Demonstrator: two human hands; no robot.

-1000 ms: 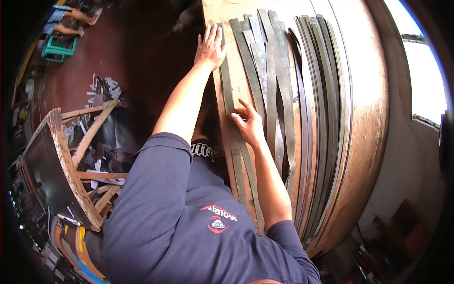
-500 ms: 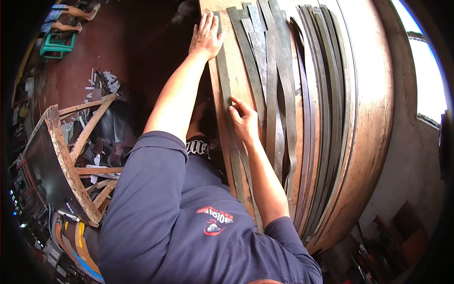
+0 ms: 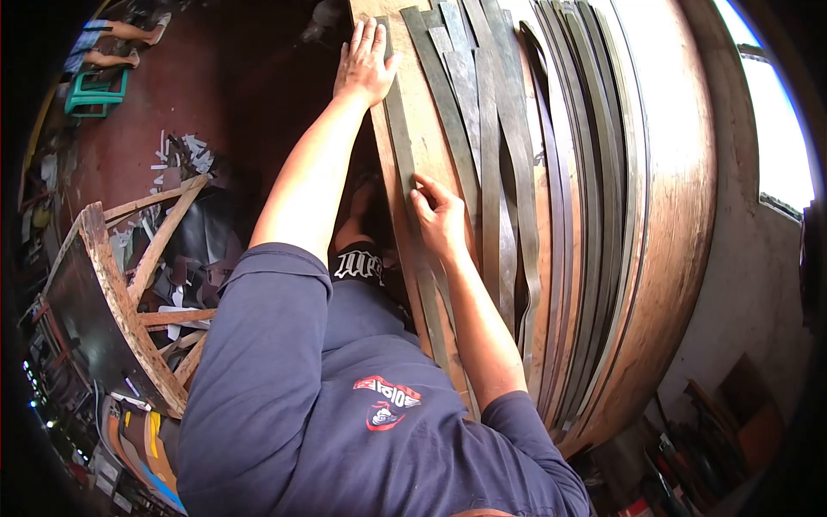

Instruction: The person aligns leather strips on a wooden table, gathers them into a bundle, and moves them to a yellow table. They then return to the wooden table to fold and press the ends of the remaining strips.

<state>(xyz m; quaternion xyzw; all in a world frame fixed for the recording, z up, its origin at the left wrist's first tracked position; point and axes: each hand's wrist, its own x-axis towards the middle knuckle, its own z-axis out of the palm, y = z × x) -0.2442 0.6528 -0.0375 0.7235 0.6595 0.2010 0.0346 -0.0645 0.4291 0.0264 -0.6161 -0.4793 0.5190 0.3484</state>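
A long, flat dark strip (image 3: 401,146), leather-like, runs along the left edge of a wooden board (image 3: 425,121). My left hand (image 3: 365,73) lies flat near the strip's far end, fingers stretched out and thumb to the side. Lower down, my right hand (image 3: 440,215) is at the strip's right edge, index finger and thumb bent toward each other and the other fingers curled. Whatever lies between those fingertips is too small or hidden to make out. Several similar loose strips (image 3: 488,146) overlap beside my right hand, some of them twisted.
Further right, a bundle of long dark strips (image 3: 594,172) lies on the board. To my left stand a rough wooden frame (image 3: 112,276) and a pile of scraps (image 3: 194,155). A green plastic stool (image 3: 96,93) and another person's legs (image 3: 125,43) are at the upper left.
The whole view has shifted slightly, so the board and hands appear a little further left. Both hands keep nearly the same places along the strip.
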